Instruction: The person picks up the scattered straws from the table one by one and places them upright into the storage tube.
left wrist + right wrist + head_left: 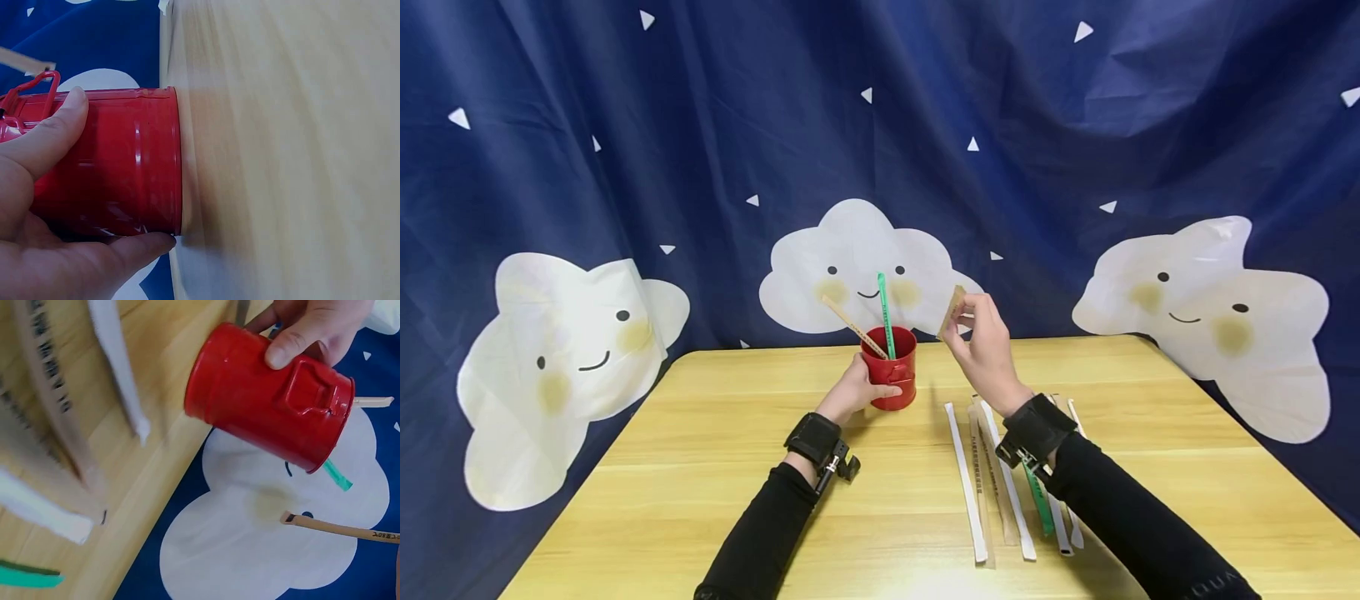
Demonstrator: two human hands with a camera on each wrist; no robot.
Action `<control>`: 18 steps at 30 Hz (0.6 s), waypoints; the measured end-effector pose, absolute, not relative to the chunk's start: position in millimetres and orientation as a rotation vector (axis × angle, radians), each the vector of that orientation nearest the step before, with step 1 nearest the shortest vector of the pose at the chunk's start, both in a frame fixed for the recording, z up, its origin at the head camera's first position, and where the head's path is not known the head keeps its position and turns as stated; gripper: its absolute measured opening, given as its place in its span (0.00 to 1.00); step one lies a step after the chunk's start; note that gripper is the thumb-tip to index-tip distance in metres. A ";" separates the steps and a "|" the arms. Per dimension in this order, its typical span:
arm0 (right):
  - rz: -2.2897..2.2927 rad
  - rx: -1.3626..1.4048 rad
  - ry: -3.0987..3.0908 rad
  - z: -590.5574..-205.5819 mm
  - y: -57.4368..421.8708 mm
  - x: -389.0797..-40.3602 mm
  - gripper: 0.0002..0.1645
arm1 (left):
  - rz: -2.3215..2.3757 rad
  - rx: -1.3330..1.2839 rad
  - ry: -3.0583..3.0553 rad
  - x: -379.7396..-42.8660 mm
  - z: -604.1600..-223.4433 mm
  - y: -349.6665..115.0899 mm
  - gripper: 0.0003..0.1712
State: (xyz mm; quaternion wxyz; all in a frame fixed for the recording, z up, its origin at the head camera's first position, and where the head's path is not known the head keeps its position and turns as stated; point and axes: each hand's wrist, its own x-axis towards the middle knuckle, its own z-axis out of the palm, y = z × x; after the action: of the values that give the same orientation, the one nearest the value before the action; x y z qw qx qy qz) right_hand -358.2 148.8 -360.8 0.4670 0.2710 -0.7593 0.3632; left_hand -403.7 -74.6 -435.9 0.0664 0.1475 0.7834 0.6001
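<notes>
Around a small red metal bucket (901, 385) near the table's far edge, my left hand (854, 388) curls its thumb and fingers. A brown paper-wrapped straw (852, 327) and a green-wrapped one (886, 312) lean out of the bucket's mouth. To the right, my right hand (987, 350) is raised and pinches another brown paper-wrapped straw (952, 310). In the right wrist view, this straw (337, 529) bears dark print, and its tip points towards the bucket side. The left wrist view shows my thumb lying along the red bucket (119, 156), beside its wire handle.
Several wrapped straws lie lengthwise on the wooden table (715, 467), under and beside my right forearm. Among them are a white straw (966, 483) at the left and a green one (1039, 500). Behind the table hangs a dark blue curtain (820, 100) with white clouds.
</notes>
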 end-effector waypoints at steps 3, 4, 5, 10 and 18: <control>0.910 0.663 -1.837 -358.4 143.3 -360.5 0.15 | 1.807 0.447 2.363 -402.2 -434.5 -74.2 0.50; 0.920 0.661 -1.830 -357.8 141.5 -361.3 0.16 | 1.805 0.453 2.360 -401.7 -434.8 -74.0 0.50; 0.933 0.659 -1.821 -356.7 139.5 -361.5 0.17 | 1.803 0.455 2.356 -401.3 -435.1 -73.8 0.50; 0.989 0.673 -1.795 -347.1 128.3 -364.2 0.19 | 1.798 0.446 2.354 -401.8 -436.4 -73.5 0.50; 1.117 0.775 -1.867 -335.0 109.5 -371.8 0.20 | 1.807 0.452 2.347 -402.2 -433.0 -73.6 0.49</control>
State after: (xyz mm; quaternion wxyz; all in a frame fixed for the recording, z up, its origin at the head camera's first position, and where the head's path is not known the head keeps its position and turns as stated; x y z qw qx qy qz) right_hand -371.8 109.5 -335.0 0.4043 0.3069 -0.7393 0.4425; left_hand -402.2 -73.6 -433.0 0.0725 0.1503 0.7812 0.6016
